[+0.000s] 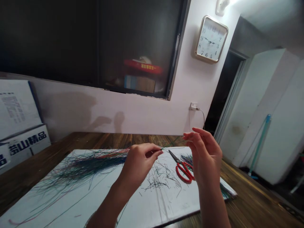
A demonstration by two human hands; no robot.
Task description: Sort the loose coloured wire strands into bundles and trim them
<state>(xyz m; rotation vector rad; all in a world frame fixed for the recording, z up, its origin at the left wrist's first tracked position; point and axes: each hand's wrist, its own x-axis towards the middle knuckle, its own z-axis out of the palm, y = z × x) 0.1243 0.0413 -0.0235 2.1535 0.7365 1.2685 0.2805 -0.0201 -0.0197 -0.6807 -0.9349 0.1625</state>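
My left hand point(140, 161) is closed in a pinch on a thin green strand point(169, 146) that sticks out to the right of its fingertips. My right hand point(205, 152) hovers just to the right of it, fingers loosely apart and curled, holding nothing I can see. Both hands are raised above a white board point(152, 202) on the wooden table point(251, 199). A large heap of dark green and bluish strands point(87, 164) lies on the board to the left. Red-handled scissors point(182, 166) lie on the board below my right hand, beside short cut scraps point(161, 179).
White cartons with printed text point(21, 126) stand at the left on the table. A square wall clock point(211, 39) hangs above a wall socket point(193, 106). A dark window point(95, 44) fills the wall behind. A doorway and a white cabinet are at the right.
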